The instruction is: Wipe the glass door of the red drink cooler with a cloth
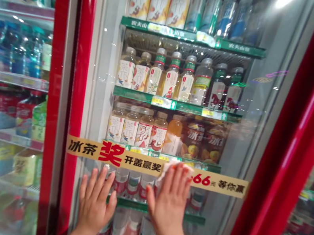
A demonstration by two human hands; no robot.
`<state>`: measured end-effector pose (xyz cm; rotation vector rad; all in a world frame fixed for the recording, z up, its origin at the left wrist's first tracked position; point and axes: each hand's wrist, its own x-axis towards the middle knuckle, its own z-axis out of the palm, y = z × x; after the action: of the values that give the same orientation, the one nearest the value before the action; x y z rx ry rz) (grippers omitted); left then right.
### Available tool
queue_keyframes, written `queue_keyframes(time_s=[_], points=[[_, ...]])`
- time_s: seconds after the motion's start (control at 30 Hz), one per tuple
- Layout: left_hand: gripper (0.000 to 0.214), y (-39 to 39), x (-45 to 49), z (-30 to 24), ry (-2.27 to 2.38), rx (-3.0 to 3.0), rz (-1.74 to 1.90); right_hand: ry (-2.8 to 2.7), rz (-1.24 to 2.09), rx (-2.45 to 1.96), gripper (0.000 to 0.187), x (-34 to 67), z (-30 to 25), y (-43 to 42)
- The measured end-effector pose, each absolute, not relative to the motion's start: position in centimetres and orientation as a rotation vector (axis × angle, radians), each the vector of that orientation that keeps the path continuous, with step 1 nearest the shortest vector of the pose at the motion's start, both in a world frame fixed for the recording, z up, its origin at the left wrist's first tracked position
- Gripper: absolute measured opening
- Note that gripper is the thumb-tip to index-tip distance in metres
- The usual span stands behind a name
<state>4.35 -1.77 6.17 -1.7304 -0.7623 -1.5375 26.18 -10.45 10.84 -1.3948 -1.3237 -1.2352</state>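
A red-framed glass fridge door (249, 121) fills the view, with shelves of bottled drinks behind it. My left hand (96, 203) lies flat on the lower glass, fingers spread upward, holding nothing. My right hand (169, 202) presses a white cloth (171, 165) flat against the glass. The cloth sits on a yellow banner sticker (126, 158) with red and black characters that runs across the door. The fingers of the right hand are stretched over the cloth.
Green shelf rails (177, 105) carry tea and juice bottles (157, 77) behind the glass. Another fridge (8, 88) with blue and red bottles stands to the left, behind a red frame post (58, 97). A further red-framed door (297, 157) is at the right.
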Motion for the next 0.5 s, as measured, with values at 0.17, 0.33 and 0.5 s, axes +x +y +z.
queue_keyframes(time_s=[0.17, 0.33, 0.5], points=[[0.084, -1.6, 4.4, 6.0, -0.772, -1.721, -1.549, -1.667, -1.467, -1.169, 0.086, 25.3, 7.5, -11.2], [0.084, -1.7, 4.4, 6.0, -0.766, -1.707, -1.556, -1.246, -1.357, -1.426, 0.09, 27.4, 12.0, -10.7], [0.082, -1.8, 4.4, 6.2, -0.771, -1.71, -1.534, -1.51, -1.435, -1.282, 0.092, 23.2, 11.0, -9.4]])
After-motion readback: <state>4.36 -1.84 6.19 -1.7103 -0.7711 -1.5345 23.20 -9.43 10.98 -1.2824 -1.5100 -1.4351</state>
